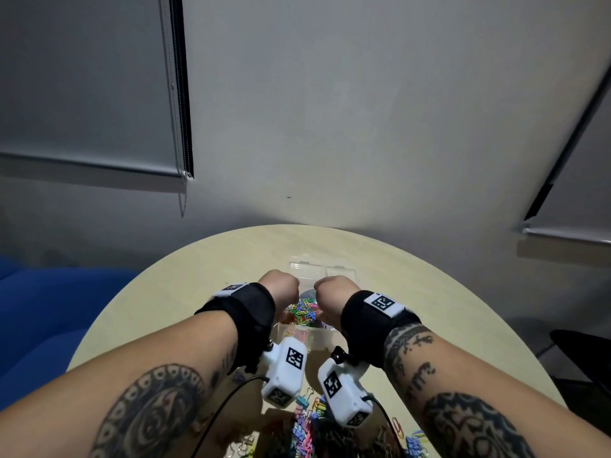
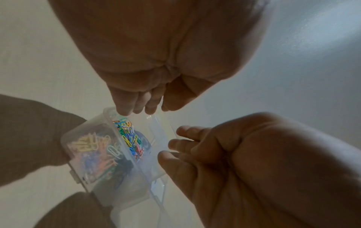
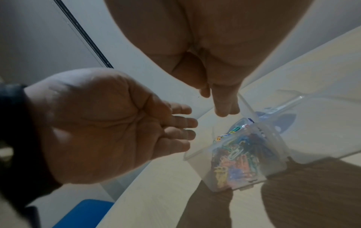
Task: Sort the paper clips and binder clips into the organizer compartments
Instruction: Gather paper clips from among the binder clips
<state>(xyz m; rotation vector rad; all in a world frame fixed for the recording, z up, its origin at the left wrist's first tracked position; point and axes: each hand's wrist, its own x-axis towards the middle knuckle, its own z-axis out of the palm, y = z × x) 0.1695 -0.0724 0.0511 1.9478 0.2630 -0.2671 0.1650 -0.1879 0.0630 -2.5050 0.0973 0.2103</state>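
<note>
A clear plastic organizer (image 1: 325,338) stands on the table with its lid (image 1: 307,267) folded back. One compartment holds small bright paper clips (image 2: 129,135), and the one beside it holds larger pastel clips (image 2: 93,148). Both hands hover side by side just above the box. My left hand (image 1: 279,285) has loose fingers (image 3: 183,123) and an empty palm. My right hand (image 1: 332,292) also holds nothing, its fingers (image 2: 181,141) relaxed and pointing down toward the box rim (image 3: 242,106). Nothing shows between either hand's fingers.
A heap of coloured binder clips and paper clips (image 1: 307,421) lies at the near edge of the round pale table (image 1: 429,309), under my wrists. A blue seat (image 1: 49,309) is to the left, a dark chair (image 1: 582,352) to the right.
</note>
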